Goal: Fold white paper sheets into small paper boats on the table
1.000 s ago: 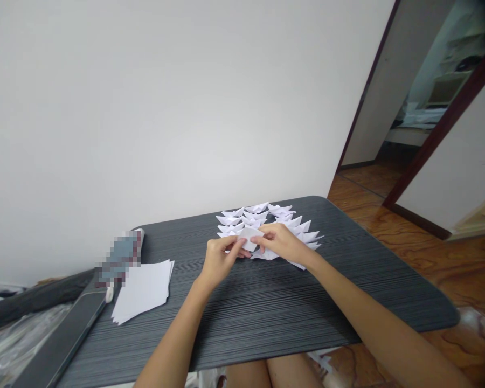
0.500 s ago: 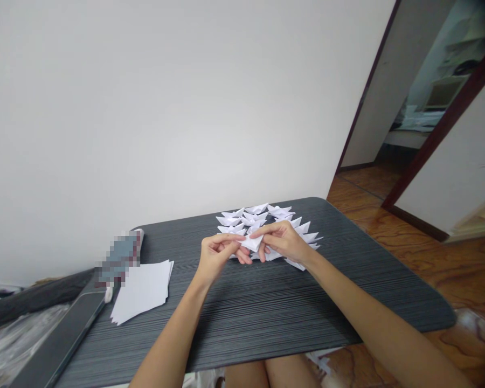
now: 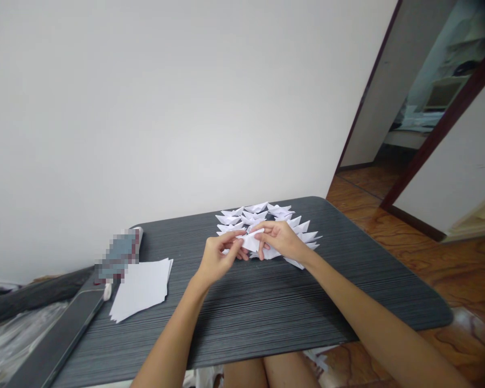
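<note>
Currently both hands are pinched on one small folded white paper piece [image 3: 251, 241], held just above the dark striped table [image 3: 267, 307], near its far middle. Left hand [image 3: 218, 257] has thumb and fingers closed on the piece's left edge; right hand [image 3: 281, 241] has fingertips clamped on its top and right side. Directly behind and to the right of the hands: a cluster of finished folded paper shapes [image 3: 262, 216] spread on the table, partly hidden by the right hand. Left side of the table: a loose stack of flat white sheets [image 3: 142, 288], well apart from the hands. Beside it, a pixelated blurred object [image 3: 120, 254], no label readable. A dark flat slab [image 3: 60, 337] lies along the table's left edge. No legible writing anywhere. Wooden floor [image 3: 436, 264] to the right, open doorway [image 3: 432, 91] beyond.
</note>
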`<action>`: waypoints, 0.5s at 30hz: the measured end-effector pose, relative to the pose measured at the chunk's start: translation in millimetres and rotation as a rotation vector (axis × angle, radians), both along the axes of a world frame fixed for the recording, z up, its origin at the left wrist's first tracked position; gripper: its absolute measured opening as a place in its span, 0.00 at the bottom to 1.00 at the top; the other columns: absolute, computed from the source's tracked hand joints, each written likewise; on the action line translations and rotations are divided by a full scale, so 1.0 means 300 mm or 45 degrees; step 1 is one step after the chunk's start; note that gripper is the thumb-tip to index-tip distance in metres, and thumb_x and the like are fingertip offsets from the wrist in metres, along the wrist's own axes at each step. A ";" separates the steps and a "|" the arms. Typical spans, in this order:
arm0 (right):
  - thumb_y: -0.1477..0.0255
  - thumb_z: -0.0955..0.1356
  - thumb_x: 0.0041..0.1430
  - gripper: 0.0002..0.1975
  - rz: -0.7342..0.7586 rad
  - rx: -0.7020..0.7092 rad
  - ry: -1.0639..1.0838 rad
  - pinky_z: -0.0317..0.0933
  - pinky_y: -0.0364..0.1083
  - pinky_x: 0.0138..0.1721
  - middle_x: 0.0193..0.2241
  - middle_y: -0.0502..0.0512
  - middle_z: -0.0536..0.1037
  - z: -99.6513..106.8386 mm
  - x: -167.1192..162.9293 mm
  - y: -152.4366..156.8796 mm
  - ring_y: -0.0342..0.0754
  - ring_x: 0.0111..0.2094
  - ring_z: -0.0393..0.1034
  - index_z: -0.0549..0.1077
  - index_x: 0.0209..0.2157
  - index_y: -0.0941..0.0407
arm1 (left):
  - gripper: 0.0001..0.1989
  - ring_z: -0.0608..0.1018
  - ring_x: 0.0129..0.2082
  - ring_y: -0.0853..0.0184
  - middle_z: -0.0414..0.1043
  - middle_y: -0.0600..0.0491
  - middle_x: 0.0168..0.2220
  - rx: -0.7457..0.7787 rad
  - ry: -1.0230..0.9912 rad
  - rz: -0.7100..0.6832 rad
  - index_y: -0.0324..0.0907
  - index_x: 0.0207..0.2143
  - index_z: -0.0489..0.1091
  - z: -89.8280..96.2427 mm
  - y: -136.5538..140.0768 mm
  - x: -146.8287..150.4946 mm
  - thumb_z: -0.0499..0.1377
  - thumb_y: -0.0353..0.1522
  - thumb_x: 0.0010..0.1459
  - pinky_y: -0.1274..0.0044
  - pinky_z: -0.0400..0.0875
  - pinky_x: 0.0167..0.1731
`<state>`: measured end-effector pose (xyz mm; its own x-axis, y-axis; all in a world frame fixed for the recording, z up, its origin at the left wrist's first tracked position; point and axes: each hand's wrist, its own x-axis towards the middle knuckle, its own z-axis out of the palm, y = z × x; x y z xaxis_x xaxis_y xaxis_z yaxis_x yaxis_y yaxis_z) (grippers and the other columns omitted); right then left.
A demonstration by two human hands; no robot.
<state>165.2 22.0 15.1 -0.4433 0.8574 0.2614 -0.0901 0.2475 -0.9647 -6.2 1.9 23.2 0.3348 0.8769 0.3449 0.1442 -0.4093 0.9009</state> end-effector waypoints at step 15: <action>0.66 0.64 0.50 0.11 -0.050 0.120 -0.092 0.57 0.40 0.20 0.12 0.48 0.70 -0.014 -0.008 -0.010 0.42 0.15 0.67 0.70 0.25 0.61 | 0.13 0.75 0.18 0.71 0.73 0.51 0.19 0.325 0.385 0.027 0.35 0.34 0.69 -0.057 0.024 -0.006 0.49 0.33 0.57 0.81 0.70 0.24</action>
